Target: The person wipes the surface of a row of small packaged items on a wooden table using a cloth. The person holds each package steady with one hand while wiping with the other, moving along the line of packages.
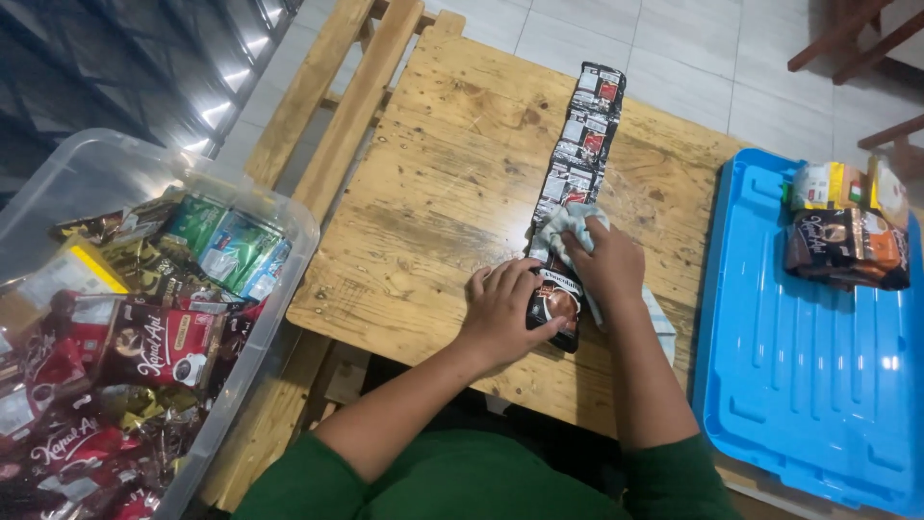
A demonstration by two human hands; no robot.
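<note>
A long strip of dark joined sachets (581,144) lies lengthwise on the wooden table (452,183), running away from me. My left hand (500,308) presses flat on the strip's near end, fingers over the nearest brown sachet (556,306). My right hand (604,262) is closed on a crumpled pale cloth (574,223) and holds it against the strip just beyond the left hand. The cloth's tail trails out under my right wrist.
A clear plastic bin (115,173) packed with several red, green and gold sachet packs stands at the left. A blue plastic lid (799,385) lies at the right with folded sachet bundles (847,236) stacked at its far end. Tiled floor and chair legs lie beyond.
</note>
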